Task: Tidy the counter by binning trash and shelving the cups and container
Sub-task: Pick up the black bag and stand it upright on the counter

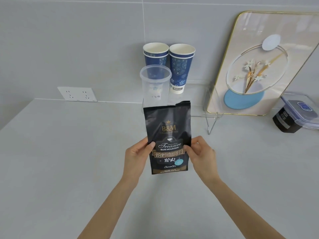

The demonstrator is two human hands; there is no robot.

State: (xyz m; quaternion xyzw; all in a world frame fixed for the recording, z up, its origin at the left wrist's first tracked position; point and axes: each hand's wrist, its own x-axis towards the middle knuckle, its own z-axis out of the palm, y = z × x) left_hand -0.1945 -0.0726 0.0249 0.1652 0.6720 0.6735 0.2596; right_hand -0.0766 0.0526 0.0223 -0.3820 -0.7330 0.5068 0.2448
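A black coffee bag [168, 130] with a torn-open top is held upright above the grey counter [69, 152]. My left hand [136, 156] pinches its left edge and my right hand [200, 152] pinches its right edge. Behind the bag stands a clear plastic container [155, 83] with something small and pale inside. Two stacks of blue patterned paper cups stand against the wall, one [155, 54] behind the container, the other [181, 66] to its right.
A gold-framed decorative tray [259, 62] leans on a clear stand [213, 116] at the right. A black box with a clip-lid container [296, 114] on it sits at the far right. A white wall socket [77, 94] is at the back left.
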